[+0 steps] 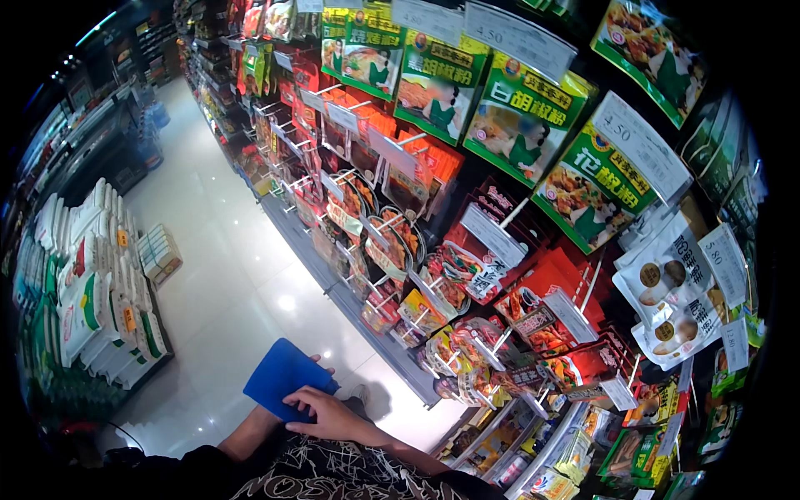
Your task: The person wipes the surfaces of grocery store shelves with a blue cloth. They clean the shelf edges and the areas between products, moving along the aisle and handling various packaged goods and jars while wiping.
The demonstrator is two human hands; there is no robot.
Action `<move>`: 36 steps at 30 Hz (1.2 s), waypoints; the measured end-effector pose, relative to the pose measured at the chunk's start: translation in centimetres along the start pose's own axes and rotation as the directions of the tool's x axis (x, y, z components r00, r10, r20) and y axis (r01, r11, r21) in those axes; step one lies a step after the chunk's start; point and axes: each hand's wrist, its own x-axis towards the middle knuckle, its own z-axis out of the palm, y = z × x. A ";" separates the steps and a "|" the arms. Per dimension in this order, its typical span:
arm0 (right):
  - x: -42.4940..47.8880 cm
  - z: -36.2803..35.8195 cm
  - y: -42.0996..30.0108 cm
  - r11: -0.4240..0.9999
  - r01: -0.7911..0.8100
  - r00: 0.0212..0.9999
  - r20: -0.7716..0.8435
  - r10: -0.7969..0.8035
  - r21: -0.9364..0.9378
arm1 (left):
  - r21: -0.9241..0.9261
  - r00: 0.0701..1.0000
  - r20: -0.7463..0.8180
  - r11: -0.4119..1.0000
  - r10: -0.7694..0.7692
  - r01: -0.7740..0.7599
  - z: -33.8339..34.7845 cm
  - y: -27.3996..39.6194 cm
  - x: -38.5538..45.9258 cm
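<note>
A folded blue cloth (278, 374) is in front of my body, above the glossy floor. My left hand (317, 358) holds it from beneath; the cloth hides most of that hand, and only fingertips show past its far edge. On top of the cloth lies my right hand (322, 412), fingers bent and thumb apart from them near the cloth's near edge. Whether those fingers pinch the fabric is unclear. To the right of both hands hang packets of seasoning on hooks, the lower yellow packets (478, 390) being closest.
Green-and-yellow spice pouches (522, 119) and red sauce packets (462, 269) hang from protruding hooks with price tags. White sacks (94, 312) are stacked at left beside a carton (160, 253). The shelf's grey base edge (369, 337) borders the tiled aisle (231, 250). Lower shelves (519, 444) hold more packets.
</note>
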 end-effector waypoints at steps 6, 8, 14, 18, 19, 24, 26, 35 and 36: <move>0.7 -2.2 3.3 0.849 -0.345 0.922 -0.028 0.387 0.400 | -0.196 0.984 -0.131 0.969 0.124 -0.149 -1.1 1.4 -2.1; 1.4 -2.1 6.2 0.767 -0.379 0.871 -0.081 0.485 0.517 | -0.004 0.924 -0.290 0.964 0.252 -0.264 0.5 4.1 -2.5; 8.5 1.2 3.6 0.044 -0.318 0.884 0.280 0.376 0.947 | 0.963 0.848 0.182 -0.263 0.497 -0.052 8.6 13.2 -5.2; 13.6 7.0 4.7 0.350 -0.245 0.930 0.117 0.347 0.904 | 0.756 0.871 0.215 -0.640 0.441 0.137 8.9 16.0 -8.8; 14.6 7.8 6.1 0.199 -0.226 0.941 0.161 0.297 0.954 | 0.781 0.839 0.221 -0.605 0.498 0.153 8.2 16.9 -10.2; 21.3 9.7 3.0 0.996 -0.029 0.990 0.141 0.016 0.089 | 0.895 0.678 -0.181 -0.166 0.712 0.414 1.6 19.7 -19.1; 24.4 10.6 1.5 0.669 -0.185 0.980 0.080 0.185 0.720 | 0.811 0.694 -0.402 -0.120 0.597 0.573 -2.0 19.9 -23.1; 32.5 22.7 -8.6 0.722 0.642 0.543 0.818 -0.193 -0.256 | 0.482 0.518 -0.598 -0.242 0.612 0.842 -3.6 22.8 -25.3; 31.4 24.3 -7.3 0.619 0.725 0.472 0.872 -0.127 -0.302 | 0.551 0.564 -0.429 -0.290 0.706 0.783 -3.7 23.1 -24.3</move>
